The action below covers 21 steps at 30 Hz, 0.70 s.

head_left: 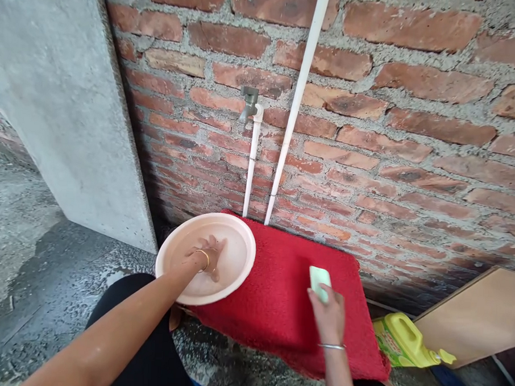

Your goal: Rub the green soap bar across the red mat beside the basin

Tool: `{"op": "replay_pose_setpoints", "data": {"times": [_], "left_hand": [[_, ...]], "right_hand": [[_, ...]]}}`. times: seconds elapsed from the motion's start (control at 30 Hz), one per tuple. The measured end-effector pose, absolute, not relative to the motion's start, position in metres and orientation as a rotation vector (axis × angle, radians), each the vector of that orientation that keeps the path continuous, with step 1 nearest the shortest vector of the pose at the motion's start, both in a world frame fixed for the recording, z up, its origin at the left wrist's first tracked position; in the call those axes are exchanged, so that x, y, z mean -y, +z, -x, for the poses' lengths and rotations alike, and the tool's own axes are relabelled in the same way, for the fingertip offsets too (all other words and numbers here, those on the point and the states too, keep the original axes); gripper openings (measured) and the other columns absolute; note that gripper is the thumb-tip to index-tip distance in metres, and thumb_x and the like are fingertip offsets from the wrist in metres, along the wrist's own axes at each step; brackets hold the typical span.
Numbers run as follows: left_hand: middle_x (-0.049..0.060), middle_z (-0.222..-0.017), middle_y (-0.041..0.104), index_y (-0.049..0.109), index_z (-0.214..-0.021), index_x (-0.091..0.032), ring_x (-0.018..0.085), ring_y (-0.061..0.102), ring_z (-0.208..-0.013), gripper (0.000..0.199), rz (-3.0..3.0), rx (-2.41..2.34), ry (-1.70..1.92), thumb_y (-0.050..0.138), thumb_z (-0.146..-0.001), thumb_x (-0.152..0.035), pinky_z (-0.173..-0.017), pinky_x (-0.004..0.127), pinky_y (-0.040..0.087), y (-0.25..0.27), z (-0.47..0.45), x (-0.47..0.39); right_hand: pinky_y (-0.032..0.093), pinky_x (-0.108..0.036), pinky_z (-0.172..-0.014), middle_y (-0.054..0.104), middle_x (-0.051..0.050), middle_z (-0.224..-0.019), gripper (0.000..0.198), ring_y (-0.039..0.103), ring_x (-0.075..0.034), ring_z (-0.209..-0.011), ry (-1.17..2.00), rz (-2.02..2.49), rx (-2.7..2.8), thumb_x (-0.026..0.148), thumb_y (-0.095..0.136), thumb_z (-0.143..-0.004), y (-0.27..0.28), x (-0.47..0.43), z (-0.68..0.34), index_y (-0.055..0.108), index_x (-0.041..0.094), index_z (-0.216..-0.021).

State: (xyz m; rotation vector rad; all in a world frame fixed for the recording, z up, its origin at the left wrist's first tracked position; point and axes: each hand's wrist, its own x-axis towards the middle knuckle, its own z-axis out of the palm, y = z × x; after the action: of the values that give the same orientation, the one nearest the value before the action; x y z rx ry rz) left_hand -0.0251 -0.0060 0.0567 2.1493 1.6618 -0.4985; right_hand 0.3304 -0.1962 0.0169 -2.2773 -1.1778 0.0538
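A round, pale pink basin of cloudy water sits on the left end of a red cloth. My left hand, with a thin gold bangle at the wrist, is in the basin with its fingers spread and nothing in its grasp. Over the right part of the cloth, my right hand grips a pale green bar of soap between thumb and fingers. The bar's lower end is hidden by the hand. A silver bangle circles the right wrist.
Behind rises a brick wall with a tap and white pipes. A grey slab stands at left above wet floor. A yellow jug and a tan board are at right.
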Motion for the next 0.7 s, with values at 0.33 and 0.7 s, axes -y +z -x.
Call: {"op": "replay_pose_setpoints", "data": {"times": [0.33, 0.7], "left_hand": [[0.026, -0.167, -0.002, 0.005, -0.161, -0.031, 0.065, 0.009, -0.143, 0.16, -2.097, -1.634, -0.638, 0.088, -0.028, -0.059, -0.093, 0.081, 0.035, 0.072, 0.023, 0.009], [0.023, -0.168, -0.003, -0.004, -0.16, -0.037, 0.063, 0.005, -0.144, 0.158, -2.097, -1.639, -0.672, 0.089, -0.033, -0.054, -0.085, 0.082, 0.041, 0.063, 0.021, 0.007]], "right_hand": [[0.047, -0.034, -0.099, 0.064, -0.008, -0.118, 0.03, 0.063, -0.024, -0.11, 0.18, 2.011, 1.762, 0.03, 0.066, -0.078, 0.017, 0.147, -0.227, 0.074, 0.028, -0.107], [0.049, -0.045, -0.095, 0.067, -0.012, -0.096, 0.054, 0.058, -0.033, -0.111, 0.005, 2.445, 0.845, 0.059, 0.058, -0.075, 0.01, 0.197, -0.387, 0.069, 0.022, -0.111]]}}
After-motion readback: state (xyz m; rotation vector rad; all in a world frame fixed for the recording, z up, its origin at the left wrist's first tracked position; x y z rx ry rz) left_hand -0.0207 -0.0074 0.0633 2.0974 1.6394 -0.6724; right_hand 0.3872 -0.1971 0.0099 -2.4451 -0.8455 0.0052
